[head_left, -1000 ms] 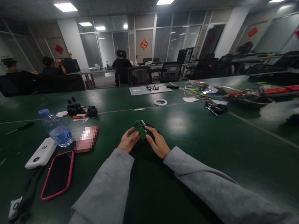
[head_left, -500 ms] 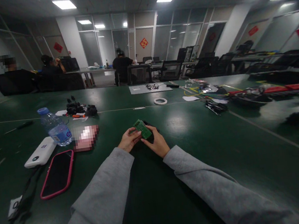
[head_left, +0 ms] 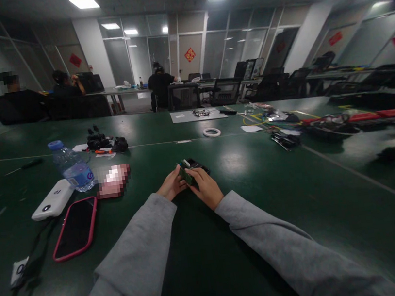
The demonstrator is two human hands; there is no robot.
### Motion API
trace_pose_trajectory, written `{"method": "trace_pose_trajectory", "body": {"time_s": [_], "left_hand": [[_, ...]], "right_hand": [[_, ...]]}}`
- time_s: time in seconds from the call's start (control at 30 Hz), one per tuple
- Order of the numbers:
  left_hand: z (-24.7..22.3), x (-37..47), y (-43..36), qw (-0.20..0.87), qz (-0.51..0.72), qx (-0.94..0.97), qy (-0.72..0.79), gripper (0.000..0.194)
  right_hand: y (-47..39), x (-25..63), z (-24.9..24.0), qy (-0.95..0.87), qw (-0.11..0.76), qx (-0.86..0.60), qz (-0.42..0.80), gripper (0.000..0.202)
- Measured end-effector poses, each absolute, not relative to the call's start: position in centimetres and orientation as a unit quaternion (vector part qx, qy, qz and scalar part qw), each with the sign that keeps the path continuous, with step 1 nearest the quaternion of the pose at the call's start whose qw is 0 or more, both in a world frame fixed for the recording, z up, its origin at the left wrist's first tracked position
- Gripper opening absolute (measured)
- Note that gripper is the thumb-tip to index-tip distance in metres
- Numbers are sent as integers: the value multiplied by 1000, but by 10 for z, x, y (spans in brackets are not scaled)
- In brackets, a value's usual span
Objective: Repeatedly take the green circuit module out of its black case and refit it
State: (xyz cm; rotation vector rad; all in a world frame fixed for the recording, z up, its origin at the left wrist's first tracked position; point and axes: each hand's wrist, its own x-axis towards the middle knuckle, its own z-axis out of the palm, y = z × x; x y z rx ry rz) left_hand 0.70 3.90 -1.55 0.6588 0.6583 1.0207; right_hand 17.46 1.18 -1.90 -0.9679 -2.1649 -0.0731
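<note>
Between my two hands, above the middle of the green table, is a small green circuit board (head_left: 188, 175), tilted so that little of its face shows. My left hand (head_left: 172, 184) grips it from the left, fingers bent around its edge. From the other side, my right hand (head_left: 205, 186) holds it with thumb and fingers. A black object (head_left: 199, 165) lies just beyond my right fingers, partly covered by them. Some small light-coloured part shows at the board's upper end, too small to make out.
To the left are a water bottle (head_left: 75, 170), a white power bank (head_left: 53, 199) and a phone in a pink case (head_left: 77, 228). A white tape ring (head_left: 212, 132) lies ahead. Cables and tools (head_left: 284, 138) spread at the right. Several people sit farther back.
The green board has turned from showing its broad face to nearly edge-on. My right fingers have moved over it, and more of the black object behind shows.
</note>
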Motion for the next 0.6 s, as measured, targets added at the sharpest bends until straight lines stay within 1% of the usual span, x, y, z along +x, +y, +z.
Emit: {"method": "trace_pose_trajectory", "body": {"time_s": [0.1, 0.3, 0.33, 0.5, 0.6], "left_hand": [[-15, 6, 40, 783, 461, 291, 298, 47], [-12, 4, 39, 793, 470, 247, 297, 42], [-11, 4, 40, 797, 473, 241, 287, 45], [-11, 3, 40, 809, 479, 208, 269, 73], [-13, 0, 40, 790, 513, 187, 278, 74]], "right_hand": [[12, 174, -19, -863, 343, -369, -43, 56], [7, 171, -14, -885, 321, -334, -43, 57], [6, 171, -13, -889, 321, -324, -43, 58], [0, 170, -8, -883, 358, -304, -27, 61], [-3, 171, -5, -879, 370, -301, -18, 63]]}}
